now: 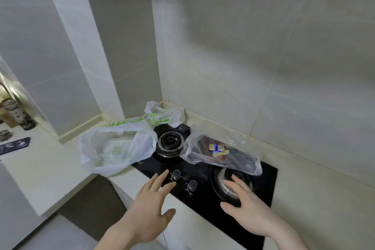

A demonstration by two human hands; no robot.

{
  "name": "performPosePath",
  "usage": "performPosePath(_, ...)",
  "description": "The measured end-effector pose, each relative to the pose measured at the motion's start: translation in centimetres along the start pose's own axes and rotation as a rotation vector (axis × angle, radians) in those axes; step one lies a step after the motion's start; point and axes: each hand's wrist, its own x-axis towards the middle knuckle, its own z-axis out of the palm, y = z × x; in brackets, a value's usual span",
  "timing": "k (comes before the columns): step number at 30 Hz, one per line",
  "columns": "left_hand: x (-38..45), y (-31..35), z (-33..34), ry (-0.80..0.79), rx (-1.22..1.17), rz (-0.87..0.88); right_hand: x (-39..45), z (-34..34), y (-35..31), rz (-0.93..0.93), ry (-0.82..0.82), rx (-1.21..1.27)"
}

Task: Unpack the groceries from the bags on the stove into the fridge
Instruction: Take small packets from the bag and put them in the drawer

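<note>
Above the black glass gas stove (205, 170), left hand (151, 207) and right hand (246, 207) hover spread, holding nothing. White green-printed plastic bag (115, 148) slumps at its left edge; clear plastic bag (221, 150) of packets lies between the burners.

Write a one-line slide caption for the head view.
Both open hands, left hand and right hand, reach over the black stove toward the clear bag and white bag.
</note>
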Motion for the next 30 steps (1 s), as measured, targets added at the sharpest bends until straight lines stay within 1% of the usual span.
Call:
performPosePath(4,4.4,1.3,1.2,-0.038,-0.025,0.047,2.9,-0.9,1.9,0.006,0.028,-0.005)
performPosePath(8,10.3,1.9,2.9,-0.129,0.003,0.077,6.7,-1.1,3.3,0.044,0.067,-0.015)
performPosePath(11,14.7,1.8,3.7,-0.161,0.032,0.078,9.7,-1.0,3.8,0.073,0.068,-0.031)
performPosePath(13,17.7,1.1,3.9,-0.179,0.046,0.051,12.0,-1.1,4.0,0.113,0.065,-0.024)
performPosePath(16,21.7,-0.9,4.1,-0.195,0.053,-0.045,15.7,-1.1,4.2,0.168,0.056,-0.039)
performPosePath(18,23.9,-2.4,4.3,-0.242,0.054,-0.114,18.4,-0.9,4.5,0.202,0.039,-0.063)
performPosePath(20,25.6,-3.4,4.2,-0.299,0.043,-0.134,21.0,-0.7,4.7,0.237,0.035,-0.088)
performPosePath(22,27.3,-3.8,3.7,-0.296,0.022,-0.099,23.3,-0.4,5.0,0.274,0.040,-0.106)
performPosePath(27,30.7,-3.7,1.7,-0.190,-0.058,0.050,27.2,-0.1,5.2,0.315,0.024,-0.141)
performPosePath(30,32.0,-3.8,0.8,-0.191,-0.089,0.117,29.1,-0.2,4.7,0.322,0.050,-0.168)
